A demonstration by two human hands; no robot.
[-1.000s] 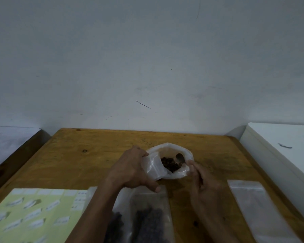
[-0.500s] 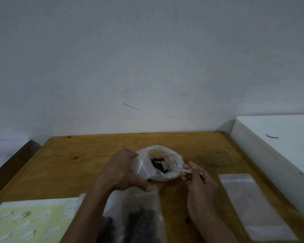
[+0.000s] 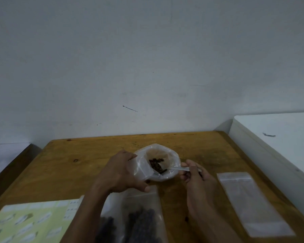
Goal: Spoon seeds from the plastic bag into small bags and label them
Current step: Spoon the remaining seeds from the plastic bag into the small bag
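Note:
A clear plastic bag point(image 3: 172, 155) with its mouth rolled open sits on the wooden table point(image 3: 77, 165), dark seeds point(image 3: 156, 165) in its bottom. My left hand point(image 3: 119, 171) holds a small clear bag point(image 3: 142, 170) at the big bag's left rim. My right hand point(image 3: 195, 174) pinches the handle of a clear plastic spoon point(image 3: 175, 168), whose bowl lies among the seeds. Small filled bags point(image 3: 140, 220) of dark seeds lie near the front edge, partly under my left forearm.
A pale green sheet of white labels point(image 3: 25, 223) lies at the front left. An empty small clear bag point(image 3: 251, 202) lies flat at the right. A white cabinet top point(image 3: 277, 130) adjoins the table's right side. One loose seed point(image 3: 186, 218) lies by my right wrist.
The spoon has tipped from upright in the bag to lying low with its bowl in the seeds. My right hand has drawn back to the right. The camera has shifted.

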